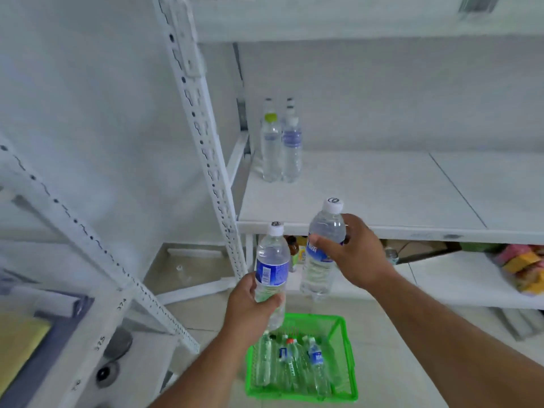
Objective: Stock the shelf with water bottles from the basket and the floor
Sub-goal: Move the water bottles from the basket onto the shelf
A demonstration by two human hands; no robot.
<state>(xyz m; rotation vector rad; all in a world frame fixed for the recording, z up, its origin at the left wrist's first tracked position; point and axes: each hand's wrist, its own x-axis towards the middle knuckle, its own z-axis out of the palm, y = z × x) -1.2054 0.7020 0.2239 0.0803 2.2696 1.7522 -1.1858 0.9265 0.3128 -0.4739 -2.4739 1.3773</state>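
My left hand (253,304) grips the lower half of an upright water bottle (272,260) with a blue label and white cap. My right hand (356,254) holds a second water bottle (321,269) around its middle, its cap level with the front edge of the white shelf (382,195). Both bottles hang just in front of and below that shelf edge. Several bottles (281,148) stand at the shelf's back left corner. On the floor below my arms, the green basket (347,363) holds several more bottles lying down.
A white perforated upright post (206,136) stands left of the shelf. The lower shelf (471,278) carries colourful packs (527,266) on the right and small items behind the bottles. Another rack (73,231) with papers stands at the left. The floor is tiled.
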